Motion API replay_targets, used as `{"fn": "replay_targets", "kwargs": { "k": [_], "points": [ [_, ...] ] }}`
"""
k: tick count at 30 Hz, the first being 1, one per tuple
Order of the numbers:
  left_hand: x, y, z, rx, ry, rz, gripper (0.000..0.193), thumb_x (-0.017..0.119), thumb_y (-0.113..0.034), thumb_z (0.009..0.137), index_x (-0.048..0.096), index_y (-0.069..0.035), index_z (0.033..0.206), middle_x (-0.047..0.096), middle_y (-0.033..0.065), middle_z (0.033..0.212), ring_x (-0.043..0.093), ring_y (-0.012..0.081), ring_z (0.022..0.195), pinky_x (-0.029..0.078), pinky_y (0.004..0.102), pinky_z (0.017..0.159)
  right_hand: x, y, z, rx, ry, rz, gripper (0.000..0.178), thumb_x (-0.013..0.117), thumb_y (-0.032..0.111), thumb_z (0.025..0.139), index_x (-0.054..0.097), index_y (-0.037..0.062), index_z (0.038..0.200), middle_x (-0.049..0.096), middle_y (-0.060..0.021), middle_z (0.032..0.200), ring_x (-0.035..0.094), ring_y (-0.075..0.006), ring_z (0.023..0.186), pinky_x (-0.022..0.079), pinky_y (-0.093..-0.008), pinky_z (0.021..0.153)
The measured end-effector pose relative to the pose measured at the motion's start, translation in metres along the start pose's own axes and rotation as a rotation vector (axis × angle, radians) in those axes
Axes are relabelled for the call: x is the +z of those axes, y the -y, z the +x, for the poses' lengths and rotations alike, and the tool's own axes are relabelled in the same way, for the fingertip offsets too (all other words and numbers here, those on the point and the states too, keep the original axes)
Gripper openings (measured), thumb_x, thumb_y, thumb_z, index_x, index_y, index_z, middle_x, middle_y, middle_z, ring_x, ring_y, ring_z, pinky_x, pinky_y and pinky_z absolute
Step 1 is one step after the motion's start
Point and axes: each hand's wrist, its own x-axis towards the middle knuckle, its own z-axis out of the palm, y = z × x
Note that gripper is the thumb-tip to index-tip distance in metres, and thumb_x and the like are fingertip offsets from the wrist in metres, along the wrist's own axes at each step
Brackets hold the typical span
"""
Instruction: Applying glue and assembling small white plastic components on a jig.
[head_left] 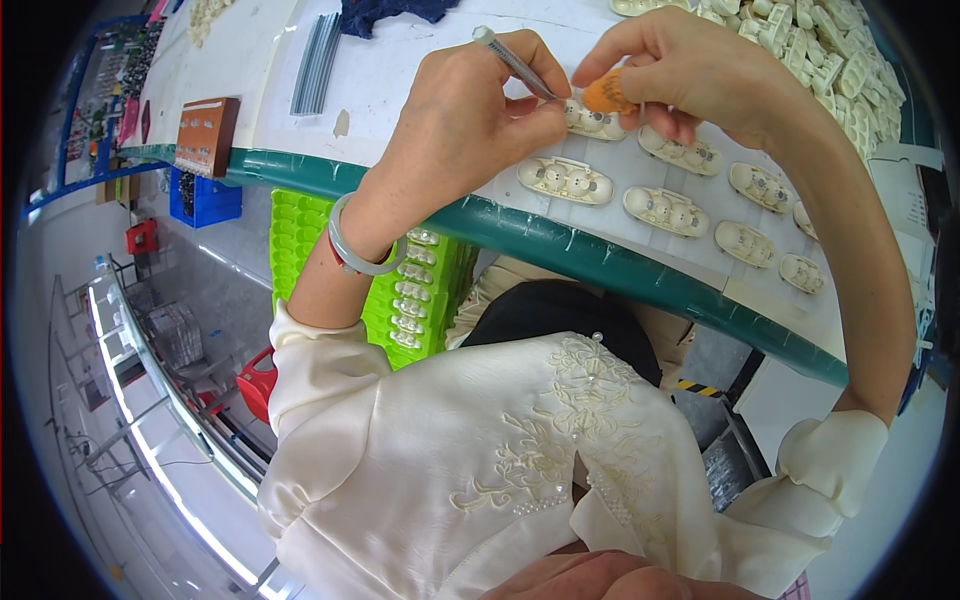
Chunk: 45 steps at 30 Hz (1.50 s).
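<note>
My left hand (487, 115) is closed round a slender grey pen-like tool (515, 62). The tool's lower tip points down to a cream oval plastic part (597, 122) on the table. Across from it, my right hand (690, 75) bends over the same part, fingers curled and thumb drawn near the index finger. An orange textured piece (607, 93), like a rubber finger cot, shows at its fingertips. Whatever the right fingers pinch is too small to make out. Similar parts with rounded domes lie in rows nearer me, one oval part (565, 181) just below my hands.
A heap of cream plastic parts (800, 50) lies at the far right. Grey rods (316, 65), a dark blue cloth (395, 12) and a brown block (207, 135) are to the left. Green trays (300, 240) with parts stand below the table's green edge (540, 235).
</note>
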Motion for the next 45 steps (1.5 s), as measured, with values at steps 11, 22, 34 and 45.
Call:
{"fn": "replay_targets", "kwargs": {
  "k": [11, 22, 34, 45],
  "points": [
    [0.000, 0.001, -0.001, 0.137, -0.060, 0.083, 0.005, 0.062, 0.003, 0.072, 0.061, 0.003, 0.076, 0.063, 0.0039, 0.075, 0.061, 0.0091, 0.071, 0.054, 0.0230, 0.069, -0.005, 0.003, 0.024, 0.191, 0.225, 0.130, 0.017, 0.058, 0.008, 0.084, 0.065, -0.0044, 0.094, 0.060, -0.0043, 0.067, 0.049, -0.0083, 0.050, 0.039, -0.0195, 0.044],
    [0.005, 0.007, 0.001, 0.155, -0.107, 0.045, 0.007, 0.064, 0.000, 0.069, 0.060, 0.000, 0.075, 0.062, 0.0058, 0.072, 0.061, 0.0139, 0.065, 0.052, 0.0244, 0.061, 0.002, -0.018, 0.023, 0.071, 0.137, 0.203, 0.020, 0.056, 0.004, 0.081, 0.062, -0.0032, 0.099, 0.059, -0.0067, 0.061, 0.047, -0.0024, 0.039, 0.036, -0.0141, 0.034],
    [-0.028, 0.032, 0.004, -0.038, -0.138, -0.247, 0.014, 0.067, 0.004, 0.076, 0.060, 0.002, 0.087, 0.064, 0.0067, 0.082, 0.063, 0.0120, 0.081, 0.051, 0.0213, 0.072, 0.014, 0.000, 0.025, 0.148, 0.049, 0.091, 0.014, 0.059, 0.013, 0.083, 0.062, 0.0002, 0.087, 0.055, -0.0010, 0.057, 0.042, 0.0000, 0.037, 0.030, -0.0151, 0.031],
    [-0.015, 0.016, -0.003, -0.045, -0.068, -0.242, 0.016, 0.066, 0.002, 0.078, 0.058, 0.003, 0.091, 0.063, 0.0082, 0.089, 0.064, 0.0123, 0.082, 0.052, 0.0215, 0.075, 0.010, -0.008, 0.032, 0.133, 0.062, 0.061, 0.015, 0.060, 0.016, 0.083, 0.064, 0.0019, 0.085, 0.055, 0.0000, 0.055, 0.042, 0.0001, 0.037, 0.030, -0.0143, 0.031]
  ]
}}
